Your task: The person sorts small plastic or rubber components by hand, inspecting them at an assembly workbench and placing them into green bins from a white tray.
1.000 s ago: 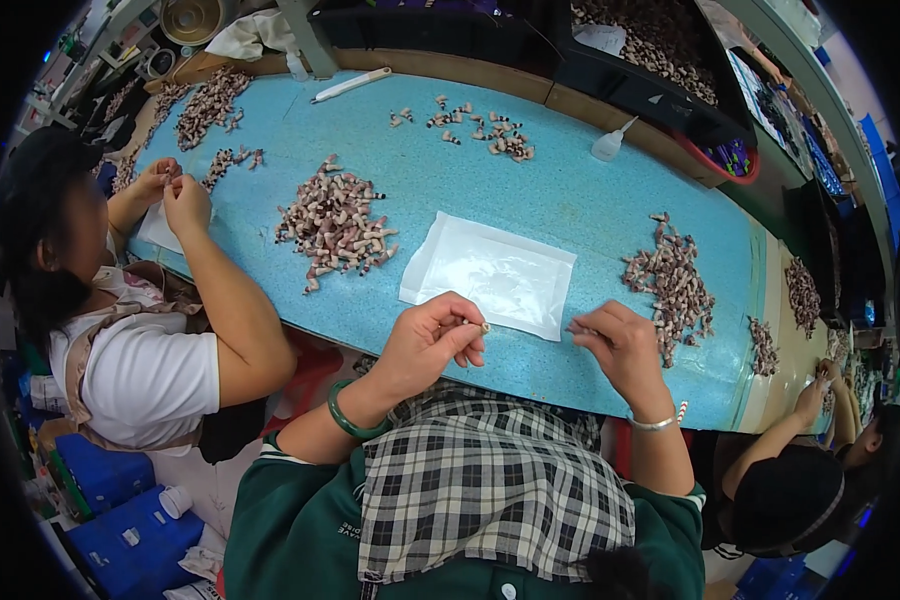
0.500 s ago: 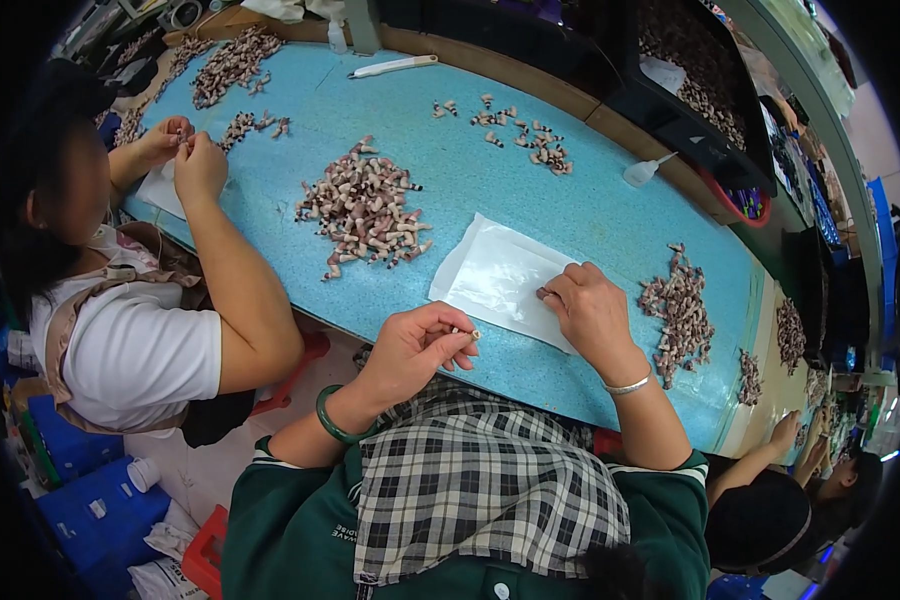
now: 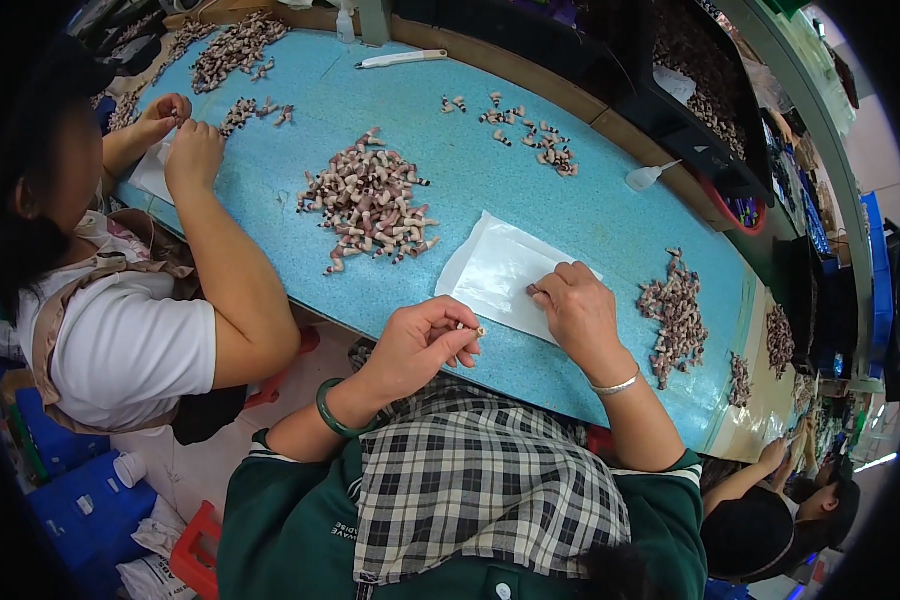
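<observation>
My left hand (image 3: 425, 340) is closed in a pinch on a small cream-coloured part (image 3: 480, 331), just off the near edge of a glossy white sheet (image 3: 498, 270). Over the sheet's right side, my right hand (image 3: 582, 312) pinches a small dark brownish part (image 3: 533, 290); its exact kind is too small to tell. A large pile of small bent parts (image 3: 365, 205), cream and pinkish with black ends, lies beyond my left hand. Another pile of darker parts (image 3: 673, 320) is to the right of my right hand.
On the blue table (image 3: 270, 185) sit a scatter of parts (image 3: 545, 140), a white pen-like tool (image 3: 400, 60) and a small white squeeze bottle (image 3: 645, 177). A co-worker (image 3: 135, 320) handles parts at the left. Black trays (image 3: 700, 100) line the far right side.
My right hand has moved slightly left over the white sheet, still pinching the dark part. My left hand keeps its pinch almost unmoved. The whole view has shifted a little.
</observation>
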